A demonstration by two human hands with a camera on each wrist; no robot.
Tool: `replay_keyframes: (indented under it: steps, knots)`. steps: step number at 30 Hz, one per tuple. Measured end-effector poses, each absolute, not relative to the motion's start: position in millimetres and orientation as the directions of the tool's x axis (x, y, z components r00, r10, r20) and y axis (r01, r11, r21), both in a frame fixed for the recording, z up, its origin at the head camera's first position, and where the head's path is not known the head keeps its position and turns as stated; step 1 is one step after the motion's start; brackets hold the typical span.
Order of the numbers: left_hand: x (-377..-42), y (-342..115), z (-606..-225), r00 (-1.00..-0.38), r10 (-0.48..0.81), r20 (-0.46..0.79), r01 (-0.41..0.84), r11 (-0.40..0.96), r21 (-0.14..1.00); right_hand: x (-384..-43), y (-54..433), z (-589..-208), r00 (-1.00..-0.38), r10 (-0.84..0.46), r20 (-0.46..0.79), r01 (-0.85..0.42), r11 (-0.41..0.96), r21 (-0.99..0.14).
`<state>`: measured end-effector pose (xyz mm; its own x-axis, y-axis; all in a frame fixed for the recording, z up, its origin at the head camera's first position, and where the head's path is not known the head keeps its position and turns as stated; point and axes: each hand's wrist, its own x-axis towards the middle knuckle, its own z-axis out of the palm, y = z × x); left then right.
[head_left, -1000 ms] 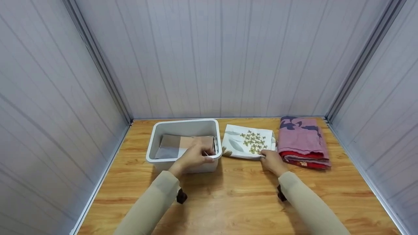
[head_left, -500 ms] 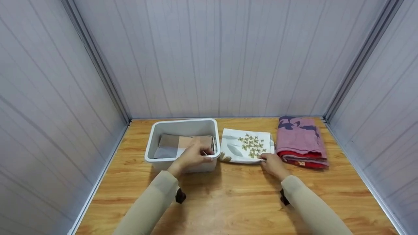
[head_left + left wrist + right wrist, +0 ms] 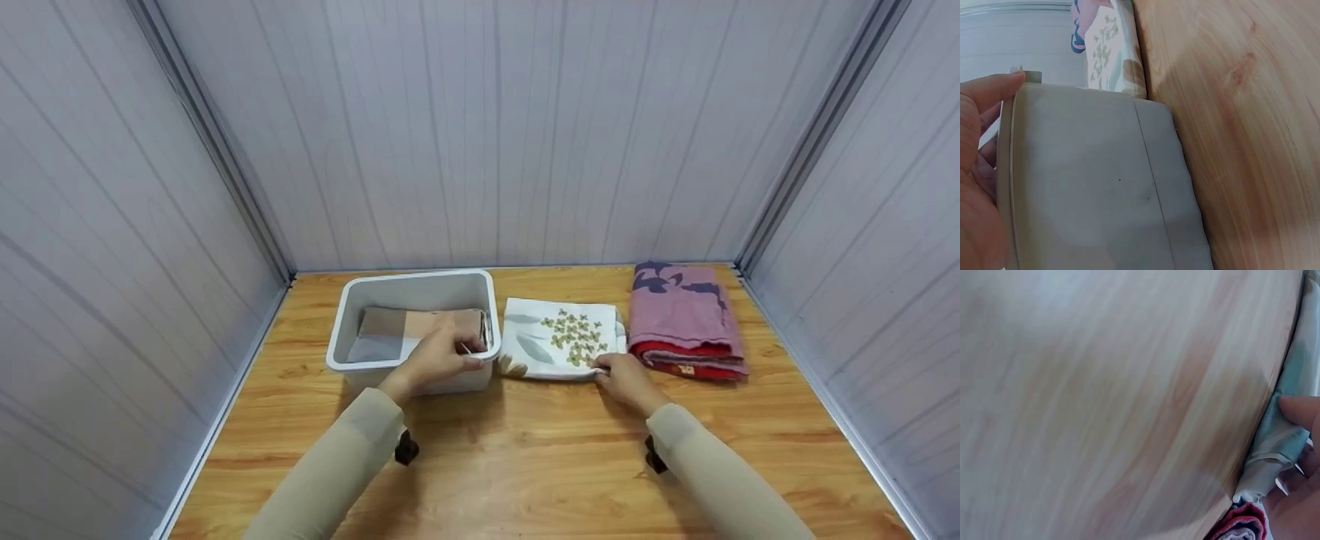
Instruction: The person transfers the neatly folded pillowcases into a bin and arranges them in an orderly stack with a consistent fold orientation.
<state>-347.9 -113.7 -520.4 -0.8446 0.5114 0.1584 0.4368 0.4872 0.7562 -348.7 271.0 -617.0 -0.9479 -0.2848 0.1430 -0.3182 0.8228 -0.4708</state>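
Note:
My left hand (image 3: 433,361) grips the near right part of the rim of a white plastic bin (image 3: 465,381), thumb on the outside and fingers over the inside. In the bin lies a folded cloth (image 3: 384,324) in brown, peach and grey blocks, partly hidden by that hand. Right beside the bin, a folded white cloth (image 3: 534,324) with yellow-green flowers and grey leaves lies flat on the table. Its near right corner is pinched by my right hand (image 3: 628,381); the right wrist view shows the thumb (image 3: 1300,410) on the cloth's edge.
A folded pink towel (image 3: 679,311) with purple shapes and red inner layers lies just right of the white cloth. Pale panel walls (image 3: 465,135) enclose the wooden tabletop (image 3: 517,450) at the back and both sides.
Pinched in my right hand, the white cloth has been drawn slightly toward me, mostly in the first half second. My left hand keeps its hold on the bin's rim. The head view shifts a little.

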Motion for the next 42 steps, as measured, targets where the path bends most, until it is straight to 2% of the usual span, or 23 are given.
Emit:
replay_keyframes:
  steps: [7,12,19,24,30,36,42]
  knots:
    - [-350,-118,-518,-0.817,0.544,0.19,0.46,0.417,0.784,-345,282,-620,-0.933,-0.321,0.164,-0.355,0.749,-0.559]
    - [-347,-114,-507,-0.811,0.527,0.252,0.492,0.383,0.782,-341,291,-621,-0.938,-0.312,0.147,-0.333,0.706,-0.625]
    - [-334,-94,-494,-0.79,0.524,0.318,0.539,0.347,0.767,-336,301,-622,-0.928,-0.333,0.167,-0.365,0.723,-0.586]
    - [-316,-72,-492,-0.734,0.588,0.339,0.581,0.286,0.762,-332,304,-622,-0.922,-0.357,0.151,-0.372,0.703,-0.606]
    - [-298,-45,-503,-0.66,0.701,0.271,0.57,0.232,0.788,-327,308,-621,-0.913,-0.385,0.132,-0.38,0.69,-0.616]
    - [-293,-34,-530,-0.664,0.716,0.214,0.554,0.28,0.784,-324,308,-619,-0.911,-0.401,0.097,-0.366,0.677,-0.638]
    - [-299,-39,-566,-0.685,0.706,0.18,0.612,0.425,0.667,-323,307,-618,-0.914,-0.396,0.09,-0.355,0.67,-0.652]
